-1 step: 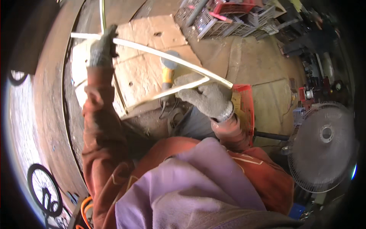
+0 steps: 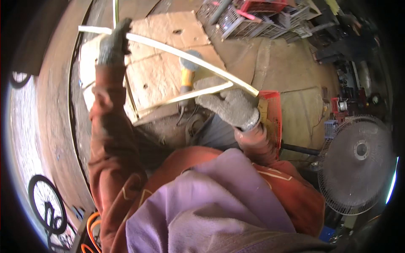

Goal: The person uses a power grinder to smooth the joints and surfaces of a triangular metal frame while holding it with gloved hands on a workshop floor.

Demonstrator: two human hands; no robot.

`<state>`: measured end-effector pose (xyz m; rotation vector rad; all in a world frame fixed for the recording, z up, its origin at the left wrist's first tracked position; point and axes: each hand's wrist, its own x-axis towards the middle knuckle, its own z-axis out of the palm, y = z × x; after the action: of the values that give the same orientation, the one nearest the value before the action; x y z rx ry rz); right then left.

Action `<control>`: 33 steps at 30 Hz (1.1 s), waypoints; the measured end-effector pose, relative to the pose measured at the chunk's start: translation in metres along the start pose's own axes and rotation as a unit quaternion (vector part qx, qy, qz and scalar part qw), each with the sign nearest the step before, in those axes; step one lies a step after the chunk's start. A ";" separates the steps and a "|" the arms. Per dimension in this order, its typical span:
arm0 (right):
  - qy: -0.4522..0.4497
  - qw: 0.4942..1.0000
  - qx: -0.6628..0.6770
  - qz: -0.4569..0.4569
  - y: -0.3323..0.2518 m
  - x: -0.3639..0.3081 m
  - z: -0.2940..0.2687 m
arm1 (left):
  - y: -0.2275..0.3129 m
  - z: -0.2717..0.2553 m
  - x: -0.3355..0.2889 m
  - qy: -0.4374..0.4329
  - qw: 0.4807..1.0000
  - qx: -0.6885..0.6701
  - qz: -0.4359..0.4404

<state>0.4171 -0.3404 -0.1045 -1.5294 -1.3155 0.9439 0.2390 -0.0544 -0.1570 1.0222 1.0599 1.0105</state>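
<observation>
My left hand [image 2: 114, 45], in a grey-and-dark work glove, is closed around a long pale metal strip [image 2: 177, 52] near its far left end. Another thin strip [image 2: 115, 14] rises past that hand toward the top edge. My right hand [image 2: 231, 103], in a grey knitted glove, grips the frame near its right end, where a shorter slanting strip [image 2: 190, 93] comes close to the long one. Part of its fingers lies behind the strips. Beyond them, an angle grinder [image 2: 186, 77] with a yellow body and round disc lies on flattened cardboard [image 2: 156, 78].
A red plastic crate [image 2: 276, 120] stands beside my right forearm. To the right is a large round fan [image 2: 358, 164]. Grey crates [image 2: 261, 27] with mixed items sit at the far side. Bicycle wheels [image 2: 46, 204] and an orange hose [image 2: 90, 230] are at left.
The view has shifted slightly, so the cardboard, grinder and left hand appear a little higher. Both hands keep their hold on the metal strips.
</observation>
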 end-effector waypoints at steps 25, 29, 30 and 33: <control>0.025 0.870 -0.335 0.360 0.291 0.131 0.045 | 0.063 -0.080 0.038 0.088 0.964 0.247 0.036; 0.016 0.877 -0.317 0.360 0.297 0.146 0.054 | 0.066 -0.080 0.035 0.093 0.965 0.245 0.034; 0.014 0.879 -0.310 0.362 0.300 0.149 0.057 | 0.067 -0.080 0.033 0.093 0.964 0.246 0.032; 0.020 0.890 -0.272 0.365 0.310 0.153 0.056 | 0.070 -0.081 0.028 0.096 0.964 0.246 0.037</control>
<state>0.4859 -0.1958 -0.4166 -2.5747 -1.0118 1.0148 0.1558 0.0000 -0.1082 1.3899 1.4889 0.9392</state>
